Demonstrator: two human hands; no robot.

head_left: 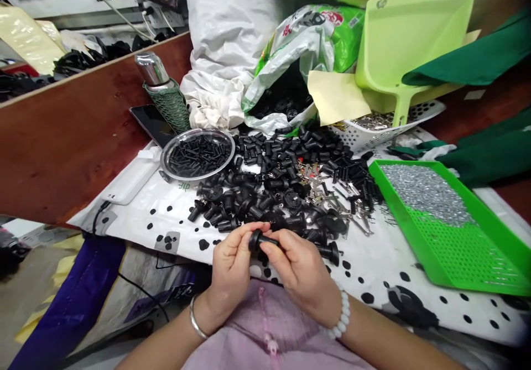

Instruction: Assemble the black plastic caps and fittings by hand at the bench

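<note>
Close to my body, at the table's front edge, both hands are closed on one black plastic part with a round flanged head (255, 241). My left hand (231, 262) pinches the round head between thumb and fingers. My right hand (302, 267) grips the narrow stem that points to the right. My fingers partly cover the part. Just beyond my hands lies a heap of similar black flanged parts (244, 198). Small metal strips and pins (327, 193) are scattered to the right of the heap, with black ribbed pieces (359, 171) beside them.
A steel bowl (164, 162) of black screw-like pieces stands at left, near a flask (166, 90) and a white power bank (128, 185). At right lies a green tray (460, 254) of small metal pins. Behind are a green bag (348, 32) and a dustpan (415, 38).
</note>
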